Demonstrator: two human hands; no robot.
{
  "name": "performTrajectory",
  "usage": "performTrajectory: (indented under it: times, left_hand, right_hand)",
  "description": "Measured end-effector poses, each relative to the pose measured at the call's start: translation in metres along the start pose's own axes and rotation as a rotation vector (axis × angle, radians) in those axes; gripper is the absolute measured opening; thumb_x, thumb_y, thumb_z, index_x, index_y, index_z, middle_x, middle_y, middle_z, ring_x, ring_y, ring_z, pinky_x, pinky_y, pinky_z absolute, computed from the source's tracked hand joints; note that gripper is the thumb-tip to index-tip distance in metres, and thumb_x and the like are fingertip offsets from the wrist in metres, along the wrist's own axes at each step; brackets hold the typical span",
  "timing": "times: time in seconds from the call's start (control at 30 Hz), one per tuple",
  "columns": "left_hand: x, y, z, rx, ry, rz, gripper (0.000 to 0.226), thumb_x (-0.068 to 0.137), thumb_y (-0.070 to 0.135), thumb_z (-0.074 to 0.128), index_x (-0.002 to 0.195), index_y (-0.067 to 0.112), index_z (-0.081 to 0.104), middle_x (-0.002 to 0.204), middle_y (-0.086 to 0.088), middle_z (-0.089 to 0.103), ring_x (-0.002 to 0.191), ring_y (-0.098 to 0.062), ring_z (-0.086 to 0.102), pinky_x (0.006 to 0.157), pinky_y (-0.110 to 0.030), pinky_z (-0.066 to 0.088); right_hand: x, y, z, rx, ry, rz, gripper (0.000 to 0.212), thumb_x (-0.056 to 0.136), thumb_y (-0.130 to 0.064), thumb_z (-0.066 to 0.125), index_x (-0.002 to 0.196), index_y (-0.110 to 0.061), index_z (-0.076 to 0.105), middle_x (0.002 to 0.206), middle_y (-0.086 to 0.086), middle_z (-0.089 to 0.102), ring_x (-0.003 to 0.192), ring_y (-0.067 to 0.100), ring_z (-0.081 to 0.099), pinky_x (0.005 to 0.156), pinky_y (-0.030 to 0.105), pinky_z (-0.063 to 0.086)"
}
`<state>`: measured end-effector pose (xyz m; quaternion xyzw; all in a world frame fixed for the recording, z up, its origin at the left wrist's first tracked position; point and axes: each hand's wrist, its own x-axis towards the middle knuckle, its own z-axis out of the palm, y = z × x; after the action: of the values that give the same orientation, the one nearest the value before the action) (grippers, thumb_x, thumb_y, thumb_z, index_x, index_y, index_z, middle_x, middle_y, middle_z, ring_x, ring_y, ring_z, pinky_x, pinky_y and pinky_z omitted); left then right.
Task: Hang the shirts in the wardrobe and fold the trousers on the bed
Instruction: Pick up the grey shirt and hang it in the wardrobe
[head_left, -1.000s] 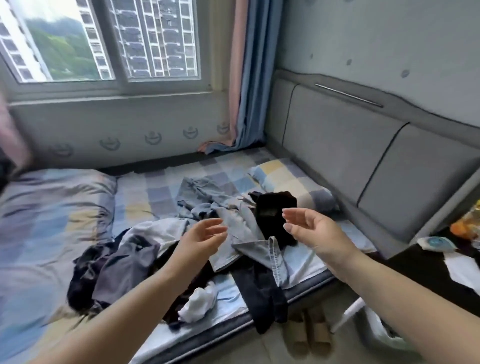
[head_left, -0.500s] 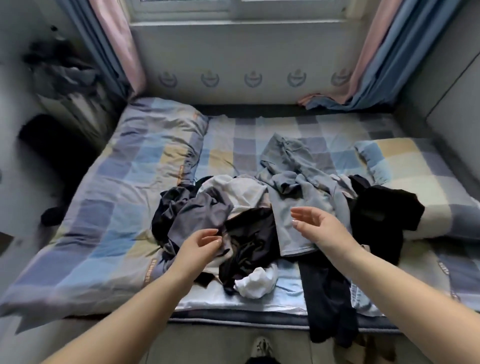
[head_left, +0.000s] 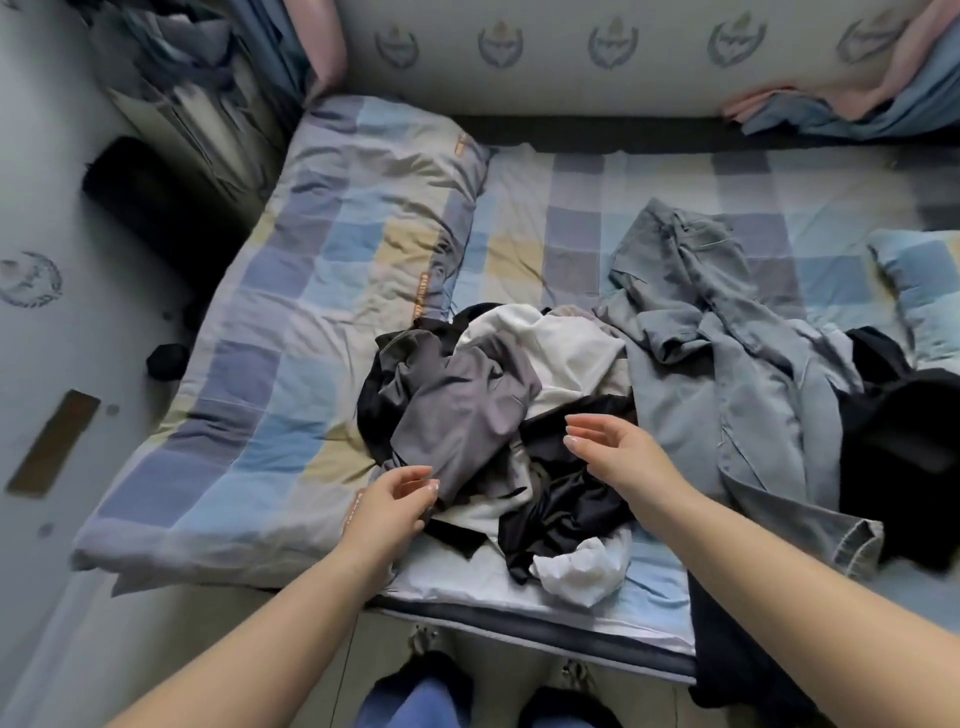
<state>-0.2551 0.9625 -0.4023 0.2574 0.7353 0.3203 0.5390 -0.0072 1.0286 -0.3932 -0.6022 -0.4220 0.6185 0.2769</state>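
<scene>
A heap of clothes lies on the bed (head_left: 582, 218). A grey garment (head_left: 457, 415) sits on top at the left, over a white one (head_left: 566, 353) and a shiny black one (head_left: 566, 499). Light blue denim trousers (head_left: 727, 374) spread to the right, with a black garment (head_left: 904, 426) beyond them. A small white cloth (head_left: 576, 571) lies near the bed's front edge. My left hand (head_left: 389, 504) hovers at the grey garment's lower edge, fingers loosely curled, holding nothing. My right hand (head_left: 613, 452) hangs above the black garment, fingers relaxed and empty.
A checked quilt (head_left: 311, 332) covers the bed's left half. A checked pillow (head_left: 919, 291) lies at the right. Curtains (head_left: 857, 98) bunch at the far right corner. Dark clothes (head_left: 171, 67) hang at the far left, by the floor (head_left: 67, 467). My feet show below the bed edge.
The view has swung left and down from the headboard to the clothes heap. Both hands have dropped closer to the grey and black garments.
</scene>
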Motion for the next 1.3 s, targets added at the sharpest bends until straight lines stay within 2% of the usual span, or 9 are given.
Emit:
performTrajectory:
  times: [0.3,0.43,0.6,0.8,0.93,1.03,1.1,1.2,1.3]
  left_hand:
    - [0.107,0.048,-0.022,0.125,-0.138,0.043,0.016,0.092,0.02,0.062,0.107,0.023,0.062,0.106,0.004,0.065,0.099,-0.011,0.062,0.078,-0.028,0.048]
    - [0.155,0.056,-0.026,0.171,-0.183,0.08,0.012,0.092,0.019,0.062,0.102,0.025,0.062,0.106,0.004,0.066,0.099,-0.011,0.06,0.079,-0.028,0.048]
    - [0.225,0.042,-0.023,0.206,-0.153,0.14,0.012,0.089,0.018,0.064,0.098,0.026,0.063,0.107,0.001,0.068,0.102,-0.015,0.062,0.092,-0.036,0.049]
    - [0.306,0.009,-0.031,0.2,-0.068,0.168,0.013,0.089,0.017,0.064,0.093,0.028,0.065,0.102,0.003,0.069,0.076,-0.007,0.059,0.068,-0.025,0.045]
    - [0.35,0.001,-0.026,0.21,-0.049,0.173,0.017,0.089,0.016,0.064,0.09,0.033,0.063,0.099,0.01,0.068,0.092,-0.002,0.061,0.078,-0.024,0.047]
    - [0.379,0.0,-0.011,0.248,-0.061,0.212,0.018,0.088,0.009,0.063,0.094,0.026,0.063,0.098,0.007,0.067,0.097,-0.007,0.062,0.084,-0.023,0.045]
    - [0.396,0.0,0.001,0.285,-0.068,0.255,0.021,0.088,0.008,0.064,0.105,0.02,0.063,0.103,0.003,0.065,0.101,-0.009,0.06,0.089,-0.021,0.043]
    - [0.415,0.0,0.015,0.35,-0.112,0.291,0.032,0.088,0.006,0.063,0.119,0.012,0.061,0.107,0.003,0.06,0.106,-0.008,0.057,0.09,-0.016,0.039]
    - [0.425,-0.002,0.028,0.36,-0.147,0.306,0.034,0.088,0.004,0.061,0.122,0.01,0.06,0.109,0.001,0.061,0.106,-0.009,0.057,0.091,-0.018,0.042]
  right_hand:
    - [0.065,0.009,0.045,0.072,0.182,0.088,0.018,0.085,-0.02,0.069,0.1,-0.03,0.065,0.096,-0.015,0.068,0.074,-0.016,0.061,0.057,0.005,0.043]
    - [0.099,0.016,0.065,0.075,0.207,0.087,0.016,0.086,-0.02,0.068,0.097,-0.032,0.065,0.098,-0.013,0.068,0.081,-0.012,0.062,0.066,0.013,0.042]
    - [0.17,0.038,0.084,-0.005,0.197,0.021,0.029,0.087,-0.016,0.068,0.115,-0.017,0.064,0.105,-0.005,0.064,0.099,0.006,0.06,0.083,0.015,0.042]
    - [0.266,0.066,0.11,-0.081,0.159,-0.002,0.043,0.087,-0.015,0.067,0.128,-0.011,0.056,0.123,0.003,0.062,0.112,0.012,0.058,0.094,0.024,0.044]
    - [0.322,0.074,0.113,-0.184,0.168,-0.024,0.052,0.086,-0.014,0.068,0.135,-0.006,0.049,0.145,0.005,0.044,0.115,0.017,0.057,0.098,0.025,0.042]
    - [0.363,0.075,0.11,-0.371,0.177,-0.069,0.05,0.087,-0.017,0.067,0.133,-0.008,0.052,0.155,0.004,0.025,0.107,0.015,0.06,0.094,0.023,0.041]
    - [0.388,0.079,0.106,-0.552,0.161,-0.073,0.041,0.089,-0.021,0.064,0.128,-0.011,0.058,0.157,0.005,0.022,0.12,0.017,0.055,0.1,0.025,0.038]
    - [0.415,0.09,0.106,-0.732,0.086,-0.025,0.032,0.091,-0.023,0.059,0.121,-0.013,0.063,0.146,0.008,0.044,0.133,0.019,0.042,0.105,0.029,0.036]
    - [0.424,0.1,0.111,-0.757,0.097,0.027,0.05,0.087,-0.028,0.064,0.134,-0.014,0.05,0.134,0.004,0.056,0.124,0.021,0.051,0.097,0.03,0.041]
